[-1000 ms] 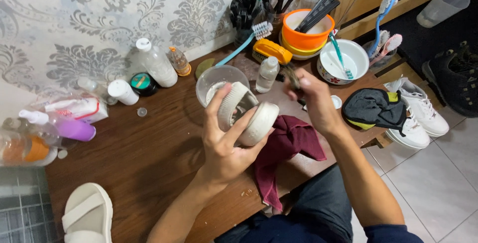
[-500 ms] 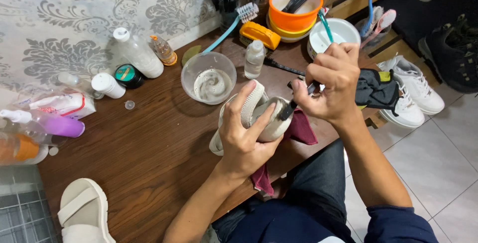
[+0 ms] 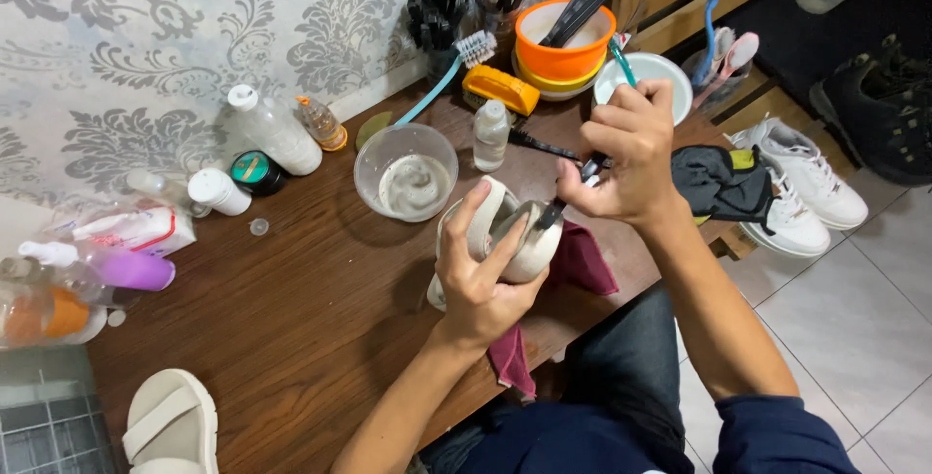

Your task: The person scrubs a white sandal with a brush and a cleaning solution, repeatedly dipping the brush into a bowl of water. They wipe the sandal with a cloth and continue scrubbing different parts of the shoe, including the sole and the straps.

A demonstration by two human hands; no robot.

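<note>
Here, the left hand (image 3: 482, 280) holds a white sandal (image 3: 505, 233) above the worktop (image 3: 291, 319), near the clear bowl (image 3: 405, 171). The right hand (image 3: 626, 149) pinches a small brush (image 3: 573, 192) touching it. Left of the bowl stands a white bottle (image 3: 272, 129).

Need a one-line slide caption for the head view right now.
Left hand grips a cream sandal over a wooden table while the right hand applies a small dark brush to it.

Two hands – left hand (image 3: 485, 285), right hand (image 3: 626, 153); two cream sandals (image 3: 505, 231) (image 3: 170, 425); two white sneakers (image 3: 806, 187); one clear bowl (image 3: 406, 173).
</note>
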